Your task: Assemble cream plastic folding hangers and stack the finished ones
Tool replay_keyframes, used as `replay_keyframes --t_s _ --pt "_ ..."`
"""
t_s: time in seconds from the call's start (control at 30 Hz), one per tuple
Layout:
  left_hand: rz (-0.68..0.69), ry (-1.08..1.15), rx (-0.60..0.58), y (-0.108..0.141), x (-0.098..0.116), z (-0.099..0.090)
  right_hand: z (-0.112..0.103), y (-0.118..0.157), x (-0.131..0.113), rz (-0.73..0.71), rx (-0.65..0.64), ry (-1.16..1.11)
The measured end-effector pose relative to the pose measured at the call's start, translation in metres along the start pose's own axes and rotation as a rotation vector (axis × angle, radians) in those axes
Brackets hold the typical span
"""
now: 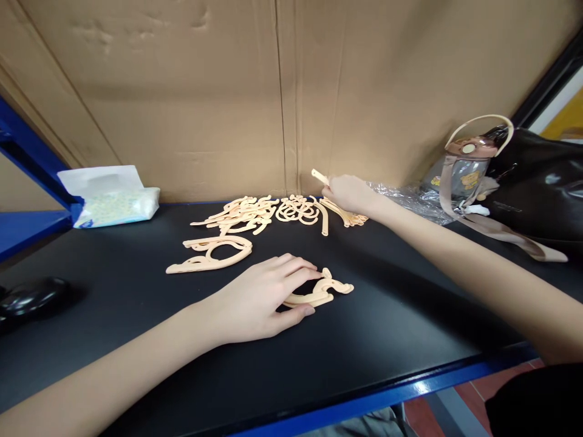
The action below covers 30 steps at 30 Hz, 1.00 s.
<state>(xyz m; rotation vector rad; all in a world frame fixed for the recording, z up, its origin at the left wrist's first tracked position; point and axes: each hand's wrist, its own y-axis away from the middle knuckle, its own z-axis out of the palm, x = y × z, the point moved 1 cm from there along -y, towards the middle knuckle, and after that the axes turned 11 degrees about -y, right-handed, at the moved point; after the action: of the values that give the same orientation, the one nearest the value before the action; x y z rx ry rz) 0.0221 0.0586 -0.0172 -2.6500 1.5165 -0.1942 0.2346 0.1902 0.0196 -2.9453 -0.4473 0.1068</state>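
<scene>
My left hand (266, 297) rests on the black table with fingers and thumb around a partly joined beige plastic assembly (319, 293), whose right end sticks out past the fingertips. Farther back on the right, my right hand (348, 193) is closed on a beige strip (320, 177), its end pointing up and left. Below that hand lies a bundle of straight strips (350, 217). A curved pile (248, 213) and a group of ring-like pieces (298, 209) sit to its left. Nearer the left hand is a folded beige hanger (212, 254).
A tissue pack (116, 203) stands at the back left, and a black mouse (34, 297) is at the left edge. Clear plastic wrap (410, 200), a strapped bottle (467, 173) and a black bag (542, 188) occupy the right. Cardboard (204, 103) rises behind.
</scene>
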Motion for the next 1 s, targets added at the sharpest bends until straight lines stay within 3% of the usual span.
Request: replay_keyframes --t_s 0.2,0.57,0.77,0.9,1.0 --pt "0.001 -0.001 -0.003 -0.001 0.001 -0.002 0.004 0.014 -0.006 -0.195 -0.081 -0.077" --pt "0.007 -0.003 0.016 -0.001 0.001 -0.002 0.005 0.019 0.011 -0.134 -0.061 -0.038" --pt "0.006 -0.005 0.017 -0.001 0.000 -0.001 -0.001 0.046 -0.007 -0.238 -0.043 -0.107" --pt "0.003 0.001 0.068 0.000 0.000 -0.002 0.010 0.068 -0.023 -0.396 -0.092 -0.204" --pt "-0.013 0.004 0.104 0.000 -0.002 -0.005 0.017 0.078 -0.031 -0.438 -0.130 -0.277"
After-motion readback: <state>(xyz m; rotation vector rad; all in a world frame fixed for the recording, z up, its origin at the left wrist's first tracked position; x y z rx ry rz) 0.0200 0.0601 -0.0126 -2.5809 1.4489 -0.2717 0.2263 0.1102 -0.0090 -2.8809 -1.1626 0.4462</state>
